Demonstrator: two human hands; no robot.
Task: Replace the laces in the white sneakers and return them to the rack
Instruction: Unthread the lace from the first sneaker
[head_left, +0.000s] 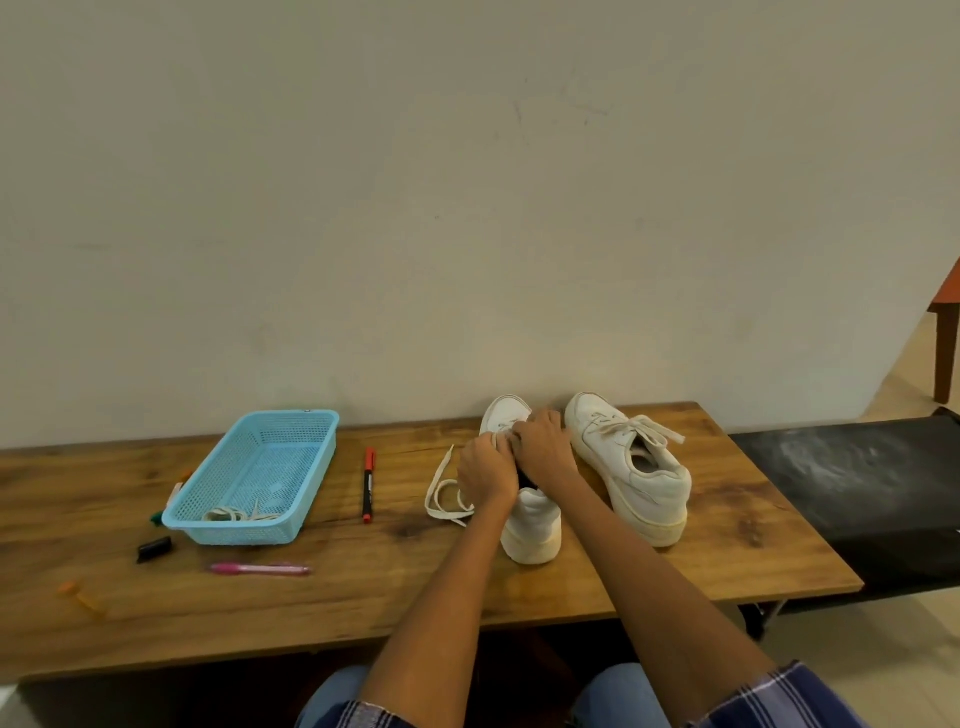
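Observation:
Two white sneakers stand on the wooden table (415, 582). The left sneaker (530, 519) has its heel toward me. My left hand (483, 470) and my right hand (543, 447) both sit over its lacing area, fingers curled, pinching its lace. What the fingertips hold is hidden by the hands. A loose end of that white lace (444, 491) loops on the table left of the shoe. The right sneaker (631, 467) stands beside it with its lace tied in a bow.
A light blue plastic basket (260, 467) at the left holds a coiled white lace (236, 515). A red marker (369, 483), a pink pen (260, 569), a black cap (154, 548) and small orange bits lie on the table. A black bench (857, 483) adjoins at right.

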